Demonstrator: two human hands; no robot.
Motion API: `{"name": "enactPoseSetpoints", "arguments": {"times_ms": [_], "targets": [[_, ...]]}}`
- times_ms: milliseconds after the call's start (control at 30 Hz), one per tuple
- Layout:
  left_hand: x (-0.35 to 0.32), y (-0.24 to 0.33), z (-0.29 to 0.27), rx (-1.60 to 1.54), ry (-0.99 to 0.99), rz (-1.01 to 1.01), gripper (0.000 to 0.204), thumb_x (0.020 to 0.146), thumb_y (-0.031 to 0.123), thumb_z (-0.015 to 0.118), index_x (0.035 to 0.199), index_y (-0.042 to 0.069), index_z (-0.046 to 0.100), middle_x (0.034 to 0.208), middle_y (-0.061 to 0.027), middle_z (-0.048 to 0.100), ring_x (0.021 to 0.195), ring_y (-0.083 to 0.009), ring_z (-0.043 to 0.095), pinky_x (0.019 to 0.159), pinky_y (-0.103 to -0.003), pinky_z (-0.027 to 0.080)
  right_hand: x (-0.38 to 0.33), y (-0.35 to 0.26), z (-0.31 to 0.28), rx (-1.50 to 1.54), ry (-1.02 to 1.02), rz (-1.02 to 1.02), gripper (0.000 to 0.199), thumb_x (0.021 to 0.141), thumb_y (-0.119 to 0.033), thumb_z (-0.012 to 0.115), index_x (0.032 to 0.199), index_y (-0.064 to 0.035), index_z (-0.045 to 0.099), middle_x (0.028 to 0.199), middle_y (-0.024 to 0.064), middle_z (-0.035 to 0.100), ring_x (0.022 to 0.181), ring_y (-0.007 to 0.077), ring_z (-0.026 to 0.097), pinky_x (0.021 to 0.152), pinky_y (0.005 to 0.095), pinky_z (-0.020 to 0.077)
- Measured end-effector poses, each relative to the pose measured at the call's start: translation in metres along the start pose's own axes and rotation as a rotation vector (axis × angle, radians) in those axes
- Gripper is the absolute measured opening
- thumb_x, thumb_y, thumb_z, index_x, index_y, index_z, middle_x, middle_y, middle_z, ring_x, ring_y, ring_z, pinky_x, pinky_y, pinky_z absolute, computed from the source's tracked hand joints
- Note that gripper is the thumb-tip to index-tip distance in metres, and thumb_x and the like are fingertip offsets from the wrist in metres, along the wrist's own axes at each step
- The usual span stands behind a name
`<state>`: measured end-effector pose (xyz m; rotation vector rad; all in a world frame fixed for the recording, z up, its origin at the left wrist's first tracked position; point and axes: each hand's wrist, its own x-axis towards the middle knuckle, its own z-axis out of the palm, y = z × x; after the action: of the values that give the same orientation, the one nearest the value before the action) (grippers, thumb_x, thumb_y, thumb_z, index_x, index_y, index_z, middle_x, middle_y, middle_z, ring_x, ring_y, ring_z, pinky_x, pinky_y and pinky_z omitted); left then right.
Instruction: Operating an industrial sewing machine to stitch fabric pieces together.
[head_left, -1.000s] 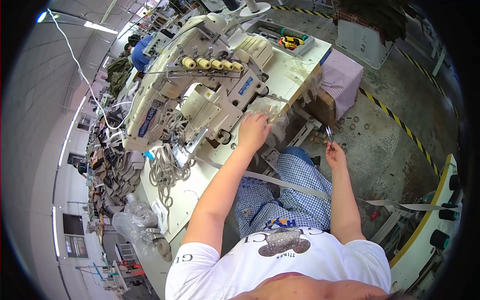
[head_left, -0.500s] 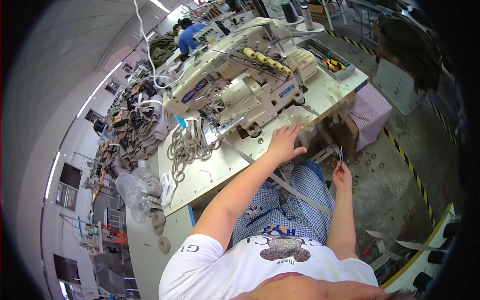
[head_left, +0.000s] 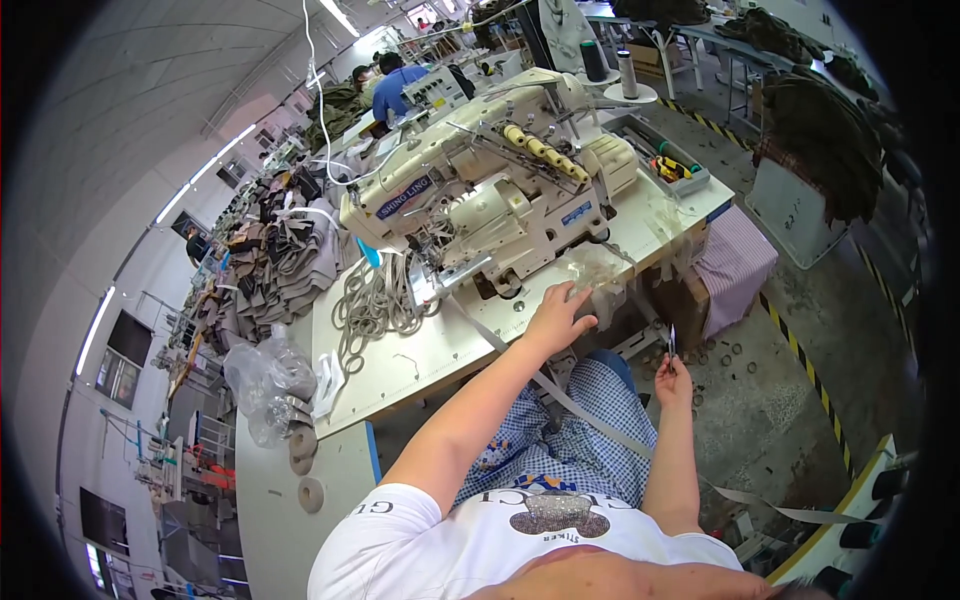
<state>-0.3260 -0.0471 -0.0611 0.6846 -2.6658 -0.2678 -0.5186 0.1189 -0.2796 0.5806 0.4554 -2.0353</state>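
My left hand (head_left: 556, 318) reaches to the front edge of the sewing table (head_left: 440, 352), fingers spread and thumb apart, holding nothing. Its fingertips are beside a crumpled clear plastic bag (head_left: 597, 268) at the edge. My right hand (head_left: 674, 382) is off to the right of my lap, closed around small scissors (head_left: 671, 342) whose blades point away from me. A flat grey band (head_left: 600, 425) runs from the sewing machine (head_left: 490, 205) down under my left forearm and across my lap. Left of the machine lies a heap of looped grey band (head_left: 375, 300).
A tray of tools (head_left: 665, 160) sits at the table's far right. Cut grey fabric pieces (head_left: 280, 235) are piled at the left, behind a clear plastic bag (head_left: 262, 385) and rolls (head_left: 311, 494). Striped cloth (head_left: 738, 270) covers a box at the right. A person in blue (head_left: 397, 85) is farther back.
The whole view has shifted slightly, with the machine lower in it. My left hand stays by the table edge. The scissors in my right hand have turned a little, showing a brighter blade.
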Motion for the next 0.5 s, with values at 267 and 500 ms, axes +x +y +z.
{"name": "enactPoseSetpoints", "arguments": {"times_ms": [267, 500], "targets": [[0.014, 0.018, -0.022, 0.22, -0.132, -0.049, 0.054, 0.077, 0.043, 0.06, 0.121, 0.013, 0.051, 0.116, -0.0151, 0.051, 0.116, -0.0308, 0.039, 0.095, -0.045, 0.031, -0.002, 0.004, 0.001, -0.039, 0.012, 0.004, 0.009, 0.083, -0.004, 0.056, 0.093, -0.0035, 0.055, 0.085, 0.0095, 0.063, 0.071, 0.0153, 0.061, 0.06, 0.0248, 0.0507], [0.003, 0.005, -0.006, 0.004, 0.013, -0.169, 0.057, 0.079, 0.046, 0.058, 0.12, 0.007, 0.05, 0.116, -0.0136, 0.051, 0.116, -0.0306, 0.039, 0.096, -0.045, 0.028, -0.002, -0.002, 0.0, -0.078, 0.045, 0.005, 0.017, 0.084, -0.003, 0.053, 0.1, -0.0065, 0.056, 0.088, 0.0064, 0.063, 0.074, 0.0161, 0.06, 0.064, 0.0277, 0.0499]]}}
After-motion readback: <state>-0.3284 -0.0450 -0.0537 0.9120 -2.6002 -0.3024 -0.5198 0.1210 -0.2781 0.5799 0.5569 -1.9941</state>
